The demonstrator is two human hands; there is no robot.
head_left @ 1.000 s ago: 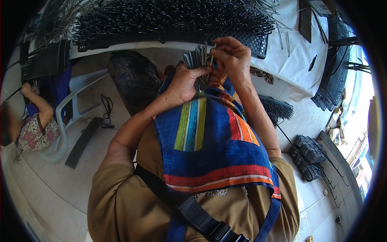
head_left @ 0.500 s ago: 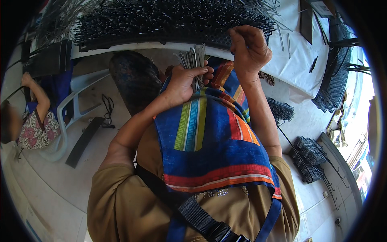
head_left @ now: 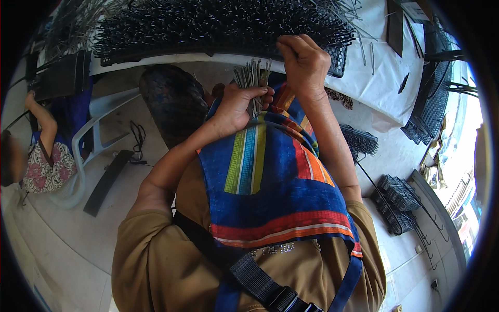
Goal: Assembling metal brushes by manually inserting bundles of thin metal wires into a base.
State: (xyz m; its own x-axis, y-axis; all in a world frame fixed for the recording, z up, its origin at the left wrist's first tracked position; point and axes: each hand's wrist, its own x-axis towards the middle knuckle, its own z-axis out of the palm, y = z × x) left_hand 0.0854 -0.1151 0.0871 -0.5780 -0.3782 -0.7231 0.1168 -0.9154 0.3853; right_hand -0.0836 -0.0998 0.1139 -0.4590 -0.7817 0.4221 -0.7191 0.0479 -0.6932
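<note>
My left hand (head_left: 236, 106) is closed round a bundle of thin metal wire pieces (head_left: 253, 75), held upright above my lap with the tips fanning out at the top. Thumb and fingers wrap the lower half of the bundle. My right hand (head_left: 307, 65) is raised at the near right edge of a black mesh tray (head_left: 338, 62), thumb and forefinger pinched together. Anything between those fingertips is too small to make out. Short black wire pieces (head_left: 218, 28) stand densely packed along the tray, which lies on a white-covered table (head_left: 387, 78).
A co-worker's arm (head_left: 47, 122) is at the far left, beside a pale plastic chair (head_left: 88, 138). More loose wires (head_left: 83, 23) lie at the back left. Black wire racks (head_left: 397, 203) sit on the floor at right. A dark strip (head_left: 106, 182) lies on the floor at left.
My right hand has moved left along the tray's near edge, toward the wire bundle, its fingers still pinched. The left hand keeps its hold with barely any movement.
</note>
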